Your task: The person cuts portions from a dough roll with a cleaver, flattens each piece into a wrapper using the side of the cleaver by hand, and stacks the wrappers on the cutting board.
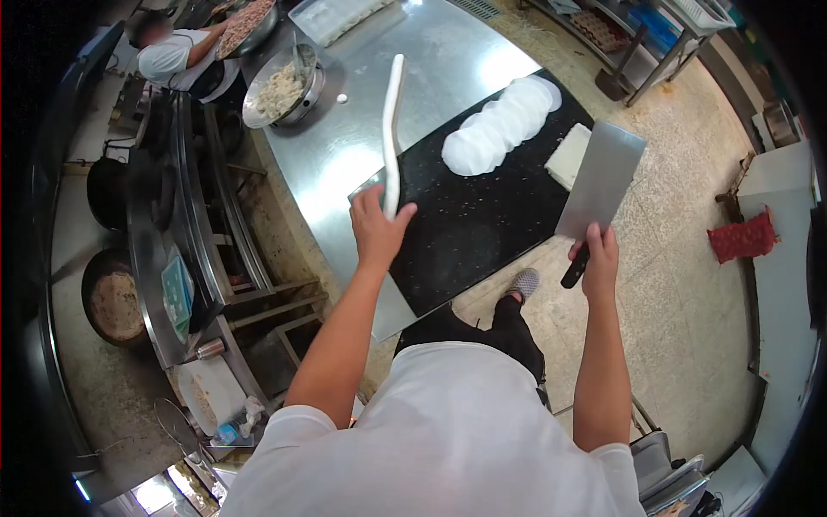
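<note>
A long white rope of dough (393,129) lies on the steel table, its near end reaching the edge of the black board (465,224). My left hand (377,228) is at that near end, thumb and fingers apart on either side of the dough. In my right hand (600,258) is a cleaver (606,177), gripped by its black handle and raised over the board's right edge, blade pointing away from me. Overlapping round white dough wrappers (500,125) lie in a row along the board's far side. A pale rectangular block (568,155) sits partly behind the blade.
On the steel table (439,39) stand a metal bowl of pale filling (284,90) and a white tray (336,17). A co-worker (177,56) at the far left holds a large bowl of pinkish filling (248,30). Stoves with woks (116,293) line the left; a red mesh bag (743,237) is at right.
</note>
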A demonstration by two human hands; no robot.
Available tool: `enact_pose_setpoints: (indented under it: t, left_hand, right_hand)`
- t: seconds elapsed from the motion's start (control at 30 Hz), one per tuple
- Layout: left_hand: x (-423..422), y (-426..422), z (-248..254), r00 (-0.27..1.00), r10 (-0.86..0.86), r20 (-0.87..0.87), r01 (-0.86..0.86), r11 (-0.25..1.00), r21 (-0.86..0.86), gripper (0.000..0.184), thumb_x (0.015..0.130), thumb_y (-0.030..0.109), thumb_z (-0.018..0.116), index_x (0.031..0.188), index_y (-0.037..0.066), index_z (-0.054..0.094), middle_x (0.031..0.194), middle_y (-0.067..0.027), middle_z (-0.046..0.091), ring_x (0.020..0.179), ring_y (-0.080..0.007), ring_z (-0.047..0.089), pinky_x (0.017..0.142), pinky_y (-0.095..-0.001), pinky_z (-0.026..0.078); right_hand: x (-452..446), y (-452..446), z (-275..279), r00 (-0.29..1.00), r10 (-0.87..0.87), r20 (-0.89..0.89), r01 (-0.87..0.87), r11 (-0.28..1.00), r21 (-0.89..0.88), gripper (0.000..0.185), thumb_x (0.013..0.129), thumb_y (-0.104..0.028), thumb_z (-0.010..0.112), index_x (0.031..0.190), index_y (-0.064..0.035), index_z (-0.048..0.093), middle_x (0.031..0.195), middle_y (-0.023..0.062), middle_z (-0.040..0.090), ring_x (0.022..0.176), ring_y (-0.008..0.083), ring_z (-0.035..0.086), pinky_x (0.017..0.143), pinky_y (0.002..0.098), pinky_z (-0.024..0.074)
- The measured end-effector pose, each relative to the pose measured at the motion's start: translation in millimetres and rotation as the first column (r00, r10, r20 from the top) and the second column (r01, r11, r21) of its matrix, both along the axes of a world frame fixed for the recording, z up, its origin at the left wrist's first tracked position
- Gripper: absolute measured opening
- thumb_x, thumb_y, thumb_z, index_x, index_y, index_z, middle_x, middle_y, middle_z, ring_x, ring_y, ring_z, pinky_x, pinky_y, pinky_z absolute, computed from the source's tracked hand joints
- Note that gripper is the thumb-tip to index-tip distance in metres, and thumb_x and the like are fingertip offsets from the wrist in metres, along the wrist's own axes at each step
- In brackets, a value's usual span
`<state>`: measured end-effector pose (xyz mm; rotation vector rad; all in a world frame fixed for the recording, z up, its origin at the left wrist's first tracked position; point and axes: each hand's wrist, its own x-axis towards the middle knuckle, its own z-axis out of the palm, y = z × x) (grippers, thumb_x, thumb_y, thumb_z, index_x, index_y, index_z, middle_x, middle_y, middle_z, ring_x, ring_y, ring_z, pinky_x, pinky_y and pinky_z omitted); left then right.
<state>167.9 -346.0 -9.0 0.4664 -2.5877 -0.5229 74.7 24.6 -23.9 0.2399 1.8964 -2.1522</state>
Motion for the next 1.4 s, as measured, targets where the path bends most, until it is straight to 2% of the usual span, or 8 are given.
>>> enact_pose_setpoints:
  t: [0.07, 0.3, 0.47, 0.67, 0.93, 1.07, 1.17, 1.4]
  left_hand:
    - [32, -10, -15, 0.990, 0.122, 0.069, -0.122, 0.993, -0.011, 0.054, 0.082, 0.032, 0.087, 0.118, 0.000, 0.061, 0.118, -0.0207, 0.061, 0.110, -0.0371, 0.060, 0.094, -0.0471, 0.049]
    - [45, -40, -38, 0.994, -0.096, -0.051, 0.103, 0.982, 0.158, 0.028, 0.086, 0.019, 0.082, 0.100, 0.002, 0.065, 0.098, -0.0136, 0.065, 0.090, -0.0347, 0.063, 0.079, -0.0434, 0.051]
    - [45, -65, -36, 0.951, -0.220, -0.217, 0.260, 0.948, 0.181, 0.027, 0.084, 0.017, 0.082, 0.098, 0.002, 0.065, 0.095, -0.0131, 0.065, 0.082, -0.0347, 0.063, 0.072, -0.0436, 0.052]
    - [47, -77, -41, 0.960, -0.276, -0.048, 0.278, 0.926, 0.256, 0.019, 0.083, 0.012, 0.076, 0.094, 0.004, 0.064, 0.096, -0.0155, 0.063, 0.090, -0.0388, 0.064, 0.077, -0.0492, 0.052]
    - [60, -65, -9, 0.925, -0.318, 0.208, 0.250, 0.921, 0.299, 0.024, 0.091, 0.028, 0.067, 0.089, 0.004, 0.066, 0.084, -0.0163, 0.059, 0.080, -0.0393, 0.059, 0.076, -0.0509, 0.050]
    - [83, 4, -27, 0.627, -0.666, 0.405, 0.764, 0.626, -0.155, 0.043, 0.096, 0.048, 0.063, 0.125, 0.016, 0.068, 0.137, -0.0146, 0.058, 0.138, -0.0420, 0.045, 0.114, -0.0645, 0.031]
    - [58, 39, -31, 0.603, -0.711, 0.361, 0.766, 0.642, -0.014, 0.060, 0.101, 0.057, 0.052, 0.152, 0.026, 0.050, 0.166, -0.0122, 0.030, 0.158, -0.0395, 0.014, 0.122, -0.0708, 0.006]
    - [0, 77, -29, 0.449, -0.750, 0.486, 0.866, 0.499, -0.029, 0.068, 0.099, 0.064, 0.048, 0.158, 0.031, 0.042, 0.170, -0.0121, 0.024, 0.158, -0.0401, 0.013, 0.123, -0.0687, 0.004]
  right_hand:
    - [-9, -14, -20, 0.917, -0.144, 0.373, 0.158, 0.987, -0.007, 0.019, 0.106, -0.027, 0.056, 0.105, -0.0092, 0.052, 0.074, 0.0030, 0.056, 0.055, 0.0137, 0.055, 0.052, 0.0296, 0.0491]
    - [78, -59, 25, 0.965, -0.020, 0.263, -0.046, 0.969, 0.241, 0.016, 0.104, -0.023, 0.058, 0.104, -0.0087, 0.053, 0.070, 0.0032, 0.056, 0.056, 0.0142, 0.057, 0.052, 0.0311, 0.0479]
    - [124, -164, 85, 0.766, 0.642, 0.000, -0.254, 0.303, 0.919, 0.011, 0.099, -0.017, 0.058, 0.104, -0.0077, 0.055, 0.079, 0.0183, 0.063, 0.075, 0.0383, 0.070, 0.066, 0.0498, 0.0539]
    - [119, -231, 71, 0.605, 0.784, 0.134, -0.274, 0.047, 0.960, 0.011, 0.100, -0.016, 0.051, 0.107, -0.0070, 0.052, 0.090, 0.0190, 0.066, 0.081, 0.0417, 0.071, 0.071, 0.0526, 0.0581]
    - [169, -128, 67, 0.756, 0.621, 0.209, -0.458, 0.272, 0.846, 0.015, 0.097, -0.012, 0.061, 0.104, -0.0011, 0.053, 0.091, 0.0262, 0.069, 0.081, 0.0480, 0.067, 0.071, 0.0538, 0.0521]
    - [200, -56, 73, 0.870, 0.445, 0.211, -0.455, 0.563, 0.690, 0.015, 0.096, -0.015, 0.066, 0.099, -0.0007, 0.061, 0.083, 0.0236, 0.070, 0.078, 0.0428, 0.070, 0.066, 0.0455, 0.0532]
    - [194, -15, 86, 0.955, 0.282, -0.096, -0.154, 0.742, 0.652, 0.018, 0.099, -0.017, 0.067, 0.099, 0.0010, 0.064, 0.075, 0.0158, 0.068, 0.068, 0.0289, 0.069, 0.060, 0.0363, 0.0506]
    - [31, -21, 21, 0.971, -0.190, -0.147, 0.218, 0.953, 0.211, 0.028, 0.106, -0.030, 0.056, 0.107, -0.0017, 0.061, 0.079, 0.0044, 0.061, 0.062, 0.0109, 0.057, 0.058, 0.0285, 0.0477]
